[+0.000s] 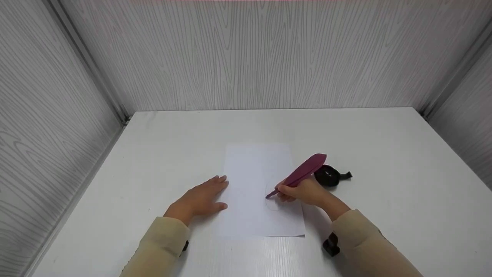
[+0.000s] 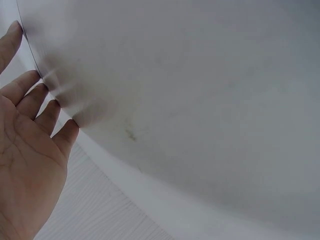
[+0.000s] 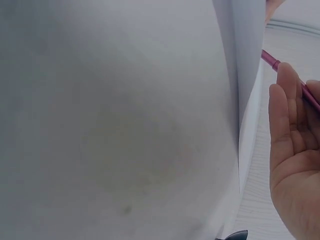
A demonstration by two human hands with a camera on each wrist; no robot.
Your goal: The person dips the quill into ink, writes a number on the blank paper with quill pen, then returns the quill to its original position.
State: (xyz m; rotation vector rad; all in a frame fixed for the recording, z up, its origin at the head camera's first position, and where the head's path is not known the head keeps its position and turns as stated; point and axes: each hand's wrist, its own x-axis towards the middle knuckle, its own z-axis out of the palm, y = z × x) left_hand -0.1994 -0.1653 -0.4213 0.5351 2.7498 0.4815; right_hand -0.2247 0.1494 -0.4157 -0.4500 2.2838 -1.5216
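Head view | right hand (image 1: 305,191) is pinching a plum feather quill pen (image 1: 305,172), its tip meeting a white paper sheet (image 1: 244,192) beside a faint curved line (image 1: 269,209) | left hand (image 1: 201,198) is resting palm-down, fingers straight, thumb apart, fingertips at the sheet's left edge | glossy black rounded piece (image 1: 326,176) is lying on the white counter (image 1: 403,192), just beyond the right hand

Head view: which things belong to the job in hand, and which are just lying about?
In the job:
- feather pen, held in the right hand
- paper, under the pen's tip, left hand at its edge

Seemingly just lying about:
- black round object, in neither hand
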